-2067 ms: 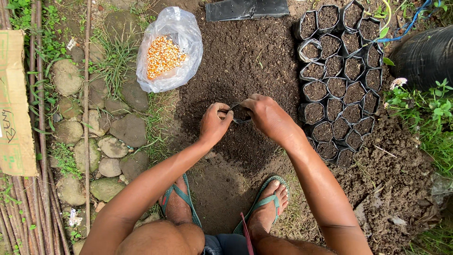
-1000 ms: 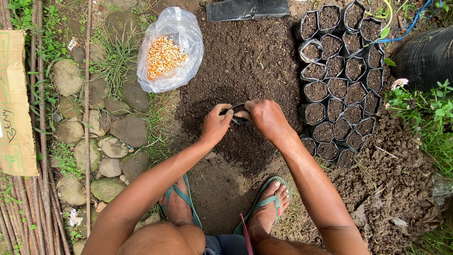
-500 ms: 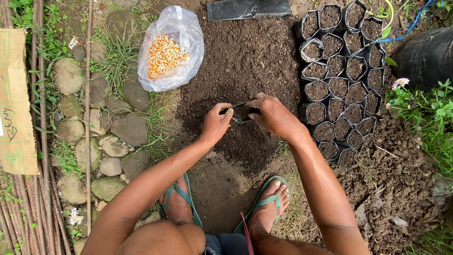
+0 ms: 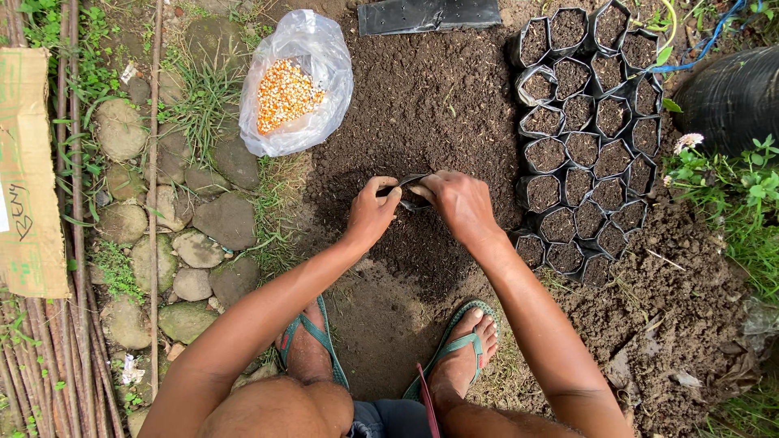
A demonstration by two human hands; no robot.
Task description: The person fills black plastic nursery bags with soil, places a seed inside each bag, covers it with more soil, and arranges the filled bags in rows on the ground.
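A small black plastic seedling bag (image 4: 408, 188) sits on a pile of dark soil (image 4: 422, 105). My left hand (image 4: 369, 215) pinches its left rim and holds it open. At the bag's right rim, my right hand (image 4: 460, 204) has its fingers curled over the mouth, pressing at the soil there. Most of the bag is hidden by both hands.
Several filled black seedling bags (image 4: 584, 122) stand in rows at the right. A clear plastic bag of orange and white kernels (image 4: 290, 85) lies upper left. Flat black bags (image 4: 428, 15) lie at the top. Stones (image 4: 213, 221), sticks and cardboard (image 4: 24, 178) line the left.
My right hand has shifted back and forth over the bag's mouth, moving soil into it. My left hand keeps its hold on the rim in the same spot.
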